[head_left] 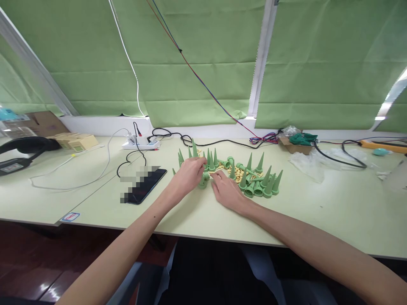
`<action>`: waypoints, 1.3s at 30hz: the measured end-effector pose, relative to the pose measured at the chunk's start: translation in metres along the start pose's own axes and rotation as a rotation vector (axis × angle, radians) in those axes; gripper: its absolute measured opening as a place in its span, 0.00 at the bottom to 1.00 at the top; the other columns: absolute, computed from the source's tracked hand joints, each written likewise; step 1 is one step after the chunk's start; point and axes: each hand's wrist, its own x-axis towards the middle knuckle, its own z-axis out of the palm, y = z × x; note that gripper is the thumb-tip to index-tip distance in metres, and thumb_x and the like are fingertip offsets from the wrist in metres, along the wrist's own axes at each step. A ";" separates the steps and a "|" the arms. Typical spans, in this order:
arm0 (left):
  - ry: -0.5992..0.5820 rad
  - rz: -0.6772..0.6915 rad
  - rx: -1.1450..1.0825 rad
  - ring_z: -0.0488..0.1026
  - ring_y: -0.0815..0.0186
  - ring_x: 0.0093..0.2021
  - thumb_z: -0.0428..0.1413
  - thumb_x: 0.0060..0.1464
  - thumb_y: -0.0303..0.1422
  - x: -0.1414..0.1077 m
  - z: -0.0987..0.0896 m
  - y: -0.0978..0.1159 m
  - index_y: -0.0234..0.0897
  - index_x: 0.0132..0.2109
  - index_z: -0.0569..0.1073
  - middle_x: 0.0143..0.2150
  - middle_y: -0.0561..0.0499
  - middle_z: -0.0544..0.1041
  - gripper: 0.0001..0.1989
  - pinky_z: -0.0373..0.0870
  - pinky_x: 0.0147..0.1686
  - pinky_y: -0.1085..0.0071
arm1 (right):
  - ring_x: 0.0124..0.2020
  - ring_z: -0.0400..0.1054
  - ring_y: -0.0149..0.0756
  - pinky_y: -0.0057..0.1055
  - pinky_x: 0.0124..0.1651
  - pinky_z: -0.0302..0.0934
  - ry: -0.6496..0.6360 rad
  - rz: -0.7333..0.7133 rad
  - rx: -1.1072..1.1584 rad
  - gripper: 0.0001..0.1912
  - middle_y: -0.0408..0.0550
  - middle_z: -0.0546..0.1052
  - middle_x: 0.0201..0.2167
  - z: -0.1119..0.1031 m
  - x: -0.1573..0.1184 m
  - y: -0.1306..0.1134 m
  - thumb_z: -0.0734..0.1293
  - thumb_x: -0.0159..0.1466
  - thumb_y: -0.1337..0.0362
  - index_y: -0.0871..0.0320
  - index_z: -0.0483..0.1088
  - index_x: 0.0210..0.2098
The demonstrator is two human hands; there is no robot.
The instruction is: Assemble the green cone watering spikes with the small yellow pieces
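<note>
My left hand (190, 173) is closed, its fingers curled over a green plastic spike with a flared base (202, 184); most of the spike is hidden behind the fingers. Close beside it, my right hand (227, 190) pinches a small pale-yellow peg (211, 173) against the green piece. Whether the peg touches it or sits in a hole I cannot tell. Behind and to the right of both hands, several green spikes (268, 186) stand upright or lie on their sides. Loose yellow pegs (242, 175) are scattered among them.
A dark phone (146, 186) lies left of my left forearm. Further back are a white power strip (140, 143) and black cables (219, 141). At right stand a small cardboard box (295, 147) and clear plastic bags (310, 165). Black headphones (28, 148) rest at far left.
</note>
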 end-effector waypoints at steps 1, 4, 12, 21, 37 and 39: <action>0.010 -0.020 -0.031 0.73 0.62 0.33 0.47 0.57 0.26 0.000 0.000 0.002 0.37 0.41 0.72 0.34 0.47 0.77 0.10 0.65 0.34 0.69 | 0.42 0.73 0.42 0.38 0.44 0.66 -0.017 0.004 -0.021 0.22 0.60 0.64 0.59 0.000 0.001 0.000 0.53 0.70 0.65 0.60 0.59 0.62; 0.022 -0.097 -0.152 0.73 0.63 0.30 0.49 0.57 0.29 -0.002 0.002 0.007 0.39 0.45 0.70 0.31 0.50 0.77 0.10 0.67 0.34 0.69 | 0.45 0.73 0.46 0.41 0.46 0.66 -0.056 0.013 -0.075 0.24 0.63 0.57 0.65 0.001 0.004 0.000 0.52 0.71 0.62 0.61 0.55 0.65; 0.039 -0.219 -0.244 0.68 0.65 0.24 0.50 0.59 0.38 -0.016 0.032 0.007 0.40 0.32 0.64 0.25 0.53 0.72 0.09 0.63 0.26 0.69 | 0.42 0.75 0.49 0.47 0.46 0.66 -0.151 -0.011 -0.162 0.27 0.64 0.51 0.69 0.003 0.011 0.003 0.49 0.71 0.60 0.62 0.54 0.66; 0.121 -0.216 -0.198 0.67 0.63 0.24 0.47 0.63 0.40 -0.032 0.055 0.008 0.42 0.28 0.57 0.23 0.52 0.69 0.15 0.60 0.27 0.66 | 0.43 0.74 0.46 0.44 0.47 0.67 -0.081 -0.012 -0.130 0.25 0.64 0.55 0.67 0.003 0.007 0.002 0.50 0.71 0.62 0.64 0.58 0.64; 0.099 -0.240 -0.237 0.68 0.63 0.28 0.43 0.66 0.38 -0.032 0.061 0.008 0.40 0.32 0.59 0.27 0.51 0.71 0.13 0.60 0.30 0.68 | 0.32 0.71 0.38 0.35 0.35 0.64 -0.070 -0.045 -0.105 0.17 0.56 0.69 0.46 -0.005 0.003 0.003 0.48 0.73 0.65 0.60 0.65 0.50; 0.095 -0.255 -0.248 0.69 0.63 0.29 0.43 0.66 0.39 -0.032 0.061 0.009 0.40 0.31 0.59 0.28 0.51 0.71 0.14 0.60 0.30 0.68 | 0.31 0.70 0.37 0.34 0.34 0.63 -0.055 -0.054 -0.109 0.17 0.54 0.69 0.44 -0.005 0.003 0.004 0.48 0.73 0.66 0.59 0.66 0.47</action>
